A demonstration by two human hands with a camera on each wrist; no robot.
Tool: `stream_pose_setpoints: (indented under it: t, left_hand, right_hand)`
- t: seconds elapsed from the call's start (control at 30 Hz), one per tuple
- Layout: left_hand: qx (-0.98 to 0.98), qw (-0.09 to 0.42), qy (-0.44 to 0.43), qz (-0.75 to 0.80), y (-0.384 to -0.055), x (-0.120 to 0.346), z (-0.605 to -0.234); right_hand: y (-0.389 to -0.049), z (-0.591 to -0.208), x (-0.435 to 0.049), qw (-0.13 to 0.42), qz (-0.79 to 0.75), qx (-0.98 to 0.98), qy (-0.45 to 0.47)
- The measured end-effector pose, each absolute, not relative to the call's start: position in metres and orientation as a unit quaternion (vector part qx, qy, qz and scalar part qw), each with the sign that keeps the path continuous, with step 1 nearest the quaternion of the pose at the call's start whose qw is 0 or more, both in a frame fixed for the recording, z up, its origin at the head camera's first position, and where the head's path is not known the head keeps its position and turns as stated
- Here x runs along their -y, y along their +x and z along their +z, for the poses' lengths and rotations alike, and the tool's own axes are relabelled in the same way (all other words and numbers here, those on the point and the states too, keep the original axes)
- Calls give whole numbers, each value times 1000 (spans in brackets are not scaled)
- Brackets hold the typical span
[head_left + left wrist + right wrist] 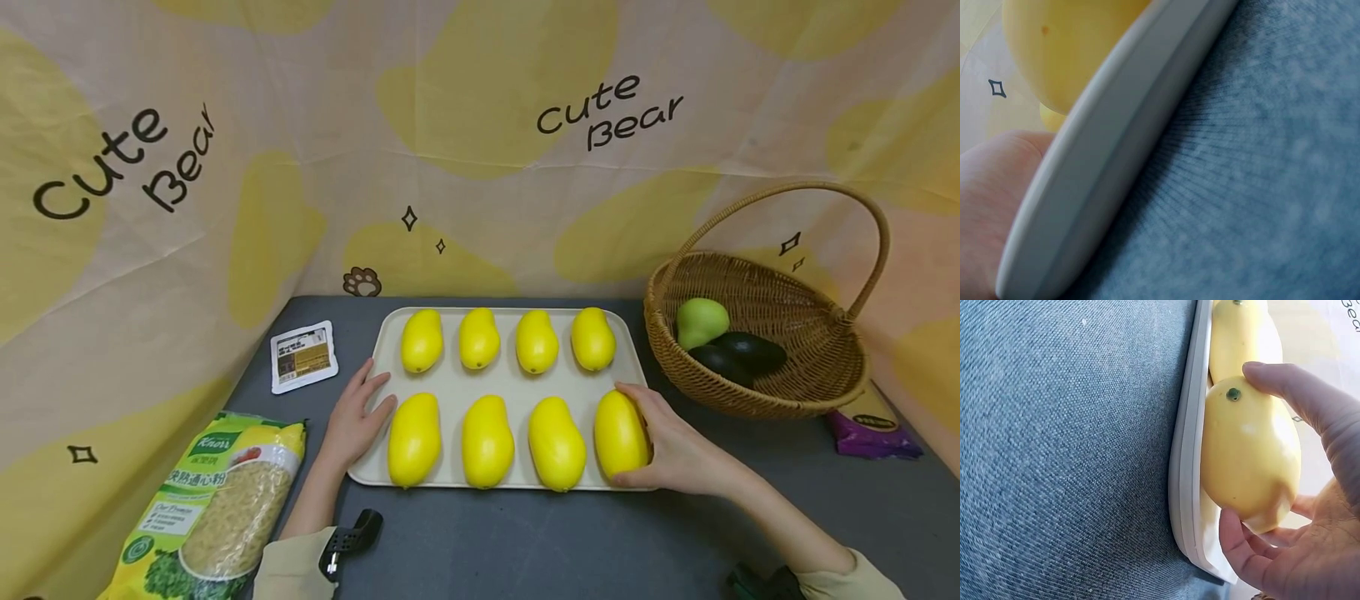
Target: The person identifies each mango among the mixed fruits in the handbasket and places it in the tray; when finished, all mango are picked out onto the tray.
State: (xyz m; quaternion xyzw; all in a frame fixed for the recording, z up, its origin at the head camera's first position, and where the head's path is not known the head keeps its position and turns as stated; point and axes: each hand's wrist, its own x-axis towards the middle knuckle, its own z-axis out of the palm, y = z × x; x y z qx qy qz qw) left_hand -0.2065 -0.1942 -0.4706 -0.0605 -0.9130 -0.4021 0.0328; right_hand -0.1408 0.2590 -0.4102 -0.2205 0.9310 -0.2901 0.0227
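Several yellow mangoes (488,442) lie in two rows on a cream rectangular tray (517,383). My right hand (678,442) holds the front-row mango at the right end (620,435), thumb on the near side and fingers round the far side. In the right wrist view this mango (1250,456) shows a green stem spot, and it sits at the tray's edge (1186,469). Over the tray's left rim rests my left hand (358,421), its fingers spread beside the leftmost front mango (415,440). The left wrist view shows only part of that hand (997,200) behind the tray wall (1097,150).
A wicker basket (757,400) at the right holds a green pear-like fruit (702,322) and two dark avocados (750,353). Partly behind it lies a purple packet (873,433). On the left are a white sachet (303,357) and a Knorr pasta bag (217,500).
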Motion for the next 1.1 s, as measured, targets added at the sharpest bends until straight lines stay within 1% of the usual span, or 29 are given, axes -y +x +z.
stream_pose_setpoints:
  t: [0.3, 0.67, 1.1]
  left_hand:
    - [912, 40, -63, -404, -206, 194, -470]
    - [909, 37, -63, -409, -205, 194, -469]
    - [909, 44, -63, -409, -206, 195, -471]
  right_hand:
    - [-140, -409, -258, 42, -279, -933, -223]
    - [-140, -411, -259, 53, -285, -931, -221]
    - [-140, -412, -259, 48, -295, -927, -227]
